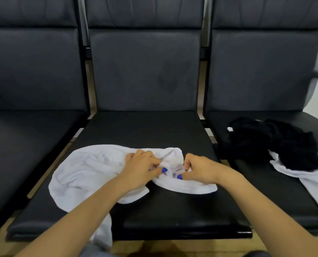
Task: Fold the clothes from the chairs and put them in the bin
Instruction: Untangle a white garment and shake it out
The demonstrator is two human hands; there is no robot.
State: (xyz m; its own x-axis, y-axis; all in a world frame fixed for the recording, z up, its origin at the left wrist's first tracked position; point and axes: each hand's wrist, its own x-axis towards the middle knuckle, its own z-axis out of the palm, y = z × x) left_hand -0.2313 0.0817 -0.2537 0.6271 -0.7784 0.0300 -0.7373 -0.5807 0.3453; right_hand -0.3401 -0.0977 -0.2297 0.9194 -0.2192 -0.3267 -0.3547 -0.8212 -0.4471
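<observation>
1. Two bare forearms reaching in from the bottom edge, meeting over the middle chair seat.
2. Left hand on the white garment, fingers curled and bunching the cloth, thumb with a blue nail pinching it from the near side.
3. Right hand just beside the left, nearly touching, fingers curled down into the same white cloth and gripping it, thumb with a blue nail pressed on the fabric.
4. White garment crumpled across the front half of the middle seat, spread mostly toward the left, one part hanging over the front edge of the seat.
5. On the right chair seat, well apart from the hands: a black garment heaped in a loose pile, lying partly on top of another white piece of clothing that trails toward the seat's front right.
6. Left chair seat dark and padded like the others.
7. Farthest back, three dark padded backrests in a row, joined as one bench.
</observation>
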